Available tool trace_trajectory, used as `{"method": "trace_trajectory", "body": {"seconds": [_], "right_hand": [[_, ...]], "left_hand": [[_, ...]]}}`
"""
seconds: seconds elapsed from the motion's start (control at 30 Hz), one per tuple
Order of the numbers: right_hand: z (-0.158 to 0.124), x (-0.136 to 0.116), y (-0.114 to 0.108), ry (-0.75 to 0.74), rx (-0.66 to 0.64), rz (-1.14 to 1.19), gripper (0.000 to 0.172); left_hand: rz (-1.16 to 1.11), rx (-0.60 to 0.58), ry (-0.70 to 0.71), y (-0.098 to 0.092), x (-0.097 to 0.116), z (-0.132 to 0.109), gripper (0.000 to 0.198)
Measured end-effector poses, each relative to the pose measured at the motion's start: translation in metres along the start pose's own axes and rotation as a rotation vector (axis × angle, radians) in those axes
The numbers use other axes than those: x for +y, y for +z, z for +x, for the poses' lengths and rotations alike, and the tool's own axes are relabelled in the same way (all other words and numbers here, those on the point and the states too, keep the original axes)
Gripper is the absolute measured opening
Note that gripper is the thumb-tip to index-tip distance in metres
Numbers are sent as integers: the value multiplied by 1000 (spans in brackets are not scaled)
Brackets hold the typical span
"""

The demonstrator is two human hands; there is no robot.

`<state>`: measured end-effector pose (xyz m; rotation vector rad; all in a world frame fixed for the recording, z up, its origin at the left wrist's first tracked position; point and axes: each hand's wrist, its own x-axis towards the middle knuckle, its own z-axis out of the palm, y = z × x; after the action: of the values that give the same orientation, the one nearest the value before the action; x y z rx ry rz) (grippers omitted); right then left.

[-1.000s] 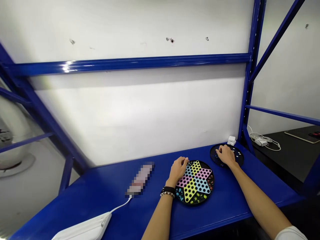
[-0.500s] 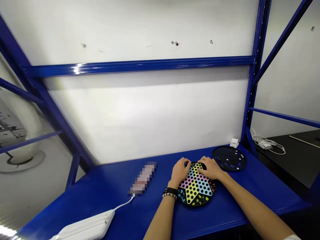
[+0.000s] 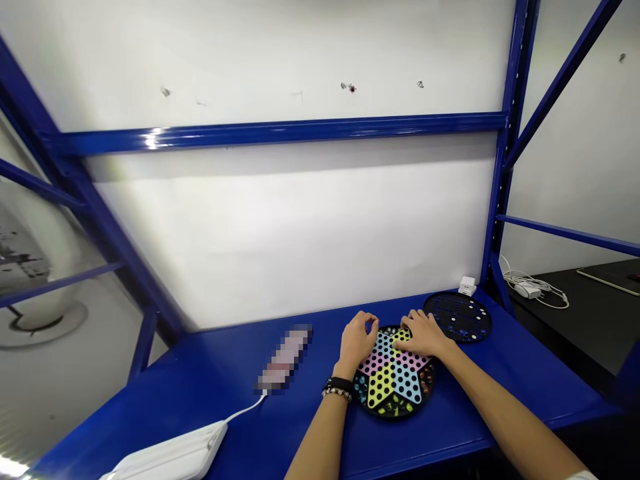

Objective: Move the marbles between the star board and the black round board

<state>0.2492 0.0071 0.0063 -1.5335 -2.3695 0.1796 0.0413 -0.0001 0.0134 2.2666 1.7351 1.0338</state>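
A round black board with a multicoloured star of holes (image 3: 395,380) lies on the blue shelf (image 3: 225,393). My left hand (image 3: 357,340) rests on the board's far left rim, fingers curled. My right hand (image 3: 423,333) lies on the board's far edge over the yellow point, fingers bent down onto the holes. Whether it holds a small piece is hidden. A second round black tray (image 3: 457,317) with small marbles lies just right of my right hand.
A white device with a cable (image 3: 170,457) lies at the shelf's near left. A blurred pinkish object (image 3: 285,357) sits left of the board. A small white box (image 3: 468,285) stands by the blue post. Chargers and cables (image 3: 533,288) lie on a black table at right.
My right hand left the black tray at the right and came to the star board's far edge. My left hand stayed on the board's left rim.
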Motion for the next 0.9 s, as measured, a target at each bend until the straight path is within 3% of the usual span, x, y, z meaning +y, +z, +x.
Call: {"method": "trace_trajectory", "body": {"seconds": [0.3, 0.53, 0.67, 0.9], "right_hand": [[-3, 11, -11, 55, -8, 7, 55], [-4, 10, -3, -72, -53, 243, 54], [-4, 4, 4, -100, -123, 194, 59], [0, -5, 5, -110, -63, 91, 51]], "left_hand": [[11, 26, -26, -2, -3, 1, 26], [21, -23, -24, 1, -1, -1, 24], [23, -47, -10, 5, -2, -2, 25], [27, -78, -23, 8, -4, -3, 28]]}}
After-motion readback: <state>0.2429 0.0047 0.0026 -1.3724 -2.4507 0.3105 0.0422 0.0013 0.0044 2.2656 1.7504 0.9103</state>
